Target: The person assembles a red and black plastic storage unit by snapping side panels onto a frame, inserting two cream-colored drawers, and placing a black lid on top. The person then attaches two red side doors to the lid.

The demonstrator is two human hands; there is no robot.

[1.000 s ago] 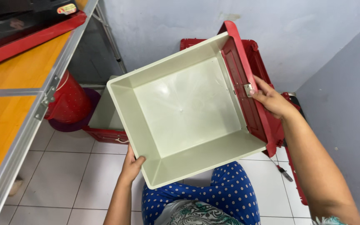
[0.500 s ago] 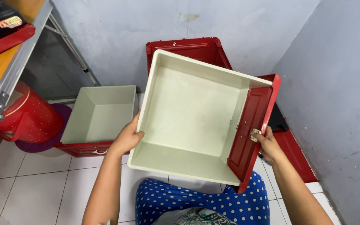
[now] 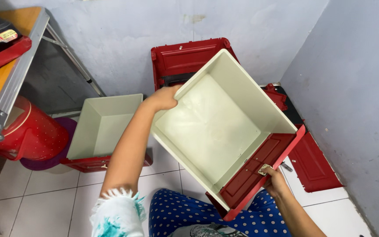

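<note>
I hold a cream plastic drawer (image 3: 216, 127) with a dark red front panel (image 3: 259, 169), tilted in the air above my lap. My left hand (image 3: 163, 97) grips its far back rim. My right hand (image 3: 275, 181) holds the red front near a small metal handle. The drawer's inside is bare. A second cream drawer (image 3: 104, 125) with a red front lies on the tiled floor to the left. Behind stands a red cabinet frame (image 3: 189, 59) against the wall.
A red bucket (image 3: 29, 131) sits on a purple lid at the left, under an orange-topped folding table (image 3: 1, 94). Red panels (image 3: 314, 164) lie on the floor at the right by the grey wall. White floor tiles (image 3: 40, 197) lie in front.
The drawer has turned in my hands, so the red front now faces my right knee. My left hand moved from the near rim up to the far rim. The view shifted slightly left.
</note>
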